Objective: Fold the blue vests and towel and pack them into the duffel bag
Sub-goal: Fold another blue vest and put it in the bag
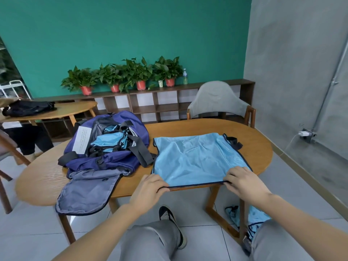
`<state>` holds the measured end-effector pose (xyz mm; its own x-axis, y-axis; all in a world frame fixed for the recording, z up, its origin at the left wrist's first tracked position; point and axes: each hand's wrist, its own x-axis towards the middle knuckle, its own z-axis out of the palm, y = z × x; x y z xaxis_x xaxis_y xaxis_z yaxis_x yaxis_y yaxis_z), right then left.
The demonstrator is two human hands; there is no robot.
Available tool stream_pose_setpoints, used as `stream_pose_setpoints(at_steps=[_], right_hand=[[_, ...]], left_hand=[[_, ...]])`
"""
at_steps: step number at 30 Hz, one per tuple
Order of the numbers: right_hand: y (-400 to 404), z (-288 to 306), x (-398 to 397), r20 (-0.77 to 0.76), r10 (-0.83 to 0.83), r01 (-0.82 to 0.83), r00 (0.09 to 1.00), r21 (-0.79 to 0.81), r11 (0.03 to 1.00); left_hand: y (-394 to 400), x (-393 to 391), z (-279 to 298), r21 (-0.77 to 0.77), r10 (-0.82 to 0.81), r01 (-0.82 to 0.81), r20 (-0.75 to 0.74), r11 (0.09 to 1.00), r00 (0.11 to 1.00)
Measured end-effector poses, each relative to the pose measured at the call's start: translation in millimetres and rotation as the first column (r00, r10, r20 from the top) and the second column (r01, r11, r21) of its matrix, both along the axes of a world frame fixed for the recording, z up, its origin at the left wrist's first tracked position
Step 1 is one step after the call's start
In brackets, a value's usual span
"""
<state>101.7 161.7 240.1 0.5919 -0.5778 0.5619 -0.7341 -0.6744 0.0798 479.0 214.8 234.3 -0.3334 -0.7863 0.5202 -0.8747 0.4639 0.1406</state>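
A light blue mesh vest with dark navy trim lay spread flat on the right part of the oval wooden desk, its near hem at the desk's front edge. Just to its left sat a purple nylon duffel bag, unzipped, its grey-lined flap hanging over the edge and folded light blue vests packed inside.

Light blue mesh vest (edged in dark navy binding) is lying on the warm brown wood-grain oval table; the purple-navy fabric duffel bag is showing a grey lining, black straps and light blue folded contents.
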Motion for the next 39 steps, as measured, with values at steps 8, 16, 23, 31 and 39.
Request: stream_pose_setpoints(at_steps=[8,16,23,31,39], right_hand=[[-14.8,70.2,-15.3,0.375,-0.327,0.190,0.867,0.359,0.914],[-20.0,207.1,-24.1,0.735,-0.307,-0.109,0.605,0.458,0.882],[3.6,318.9,-49.9,0.782,-0.172,-0.210,0.599,0.361,0.908],[31.7,425.5,-58.3,0.777,-0.095,-0.072,0.622,0.178,0.981],[55.1,463.6,-51.0,0.821,-0.002,-0.128,0.571,0.091,0.988]], left_hand=[[-25.2,9.1,105.9,-0.020,0.181,-0.188,-0.202,0.982,0.963],[-51.2,6.2,246.7,-0.038,0.253,-0.312,-0.496,0.949,0.830],[-33.6,5.5,373.3,-0.206,0.184,-0.314,-0.480,0.927,0.858],[3.7,-6.3,471.0,-0.318,0.114,-0.324,-0.534,0.891,0.838],[38.9,4.1,506.2,-0.368,0.119,-0.356,-0.534,0.859,0.837]])
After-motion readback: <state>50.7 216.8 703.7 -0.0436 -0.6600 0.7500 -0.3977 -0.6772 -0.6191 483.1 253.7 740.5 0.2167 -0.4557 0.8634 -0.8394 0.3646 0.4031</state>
